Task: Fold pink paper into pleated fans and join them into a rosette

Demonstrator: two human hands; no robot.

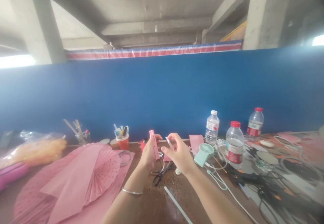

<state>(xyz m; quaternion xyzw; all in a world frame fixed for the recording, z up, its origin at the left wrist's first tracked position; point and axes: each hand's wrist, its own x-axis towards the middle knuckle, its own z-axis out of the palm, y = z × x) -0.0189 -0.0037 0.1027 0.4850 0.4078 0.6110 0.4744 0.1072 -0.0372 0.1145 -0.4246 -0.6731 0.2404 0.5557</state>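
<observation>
The left grip (149,154) is closed around a pink paper piece (153,143), held upright above the surface (149,198); the right grip (181,154) pinches a slim white stick (169,143) just beside it, though the fingers hide exactly how firmly. The stick looks lightly held, so it could slip or swing and mark or dent the paper; squeezing too hard on the left could crease it; a dark cord (158,179) lies looped below the hands and might catch a finger or drag something along; the green fan (204,153) and its white cable (239,203) sit near the right forearm, so a wide elbow could pull them; small dark specks scattered beneath could cling to the paper if it were laid down there.
</observation>
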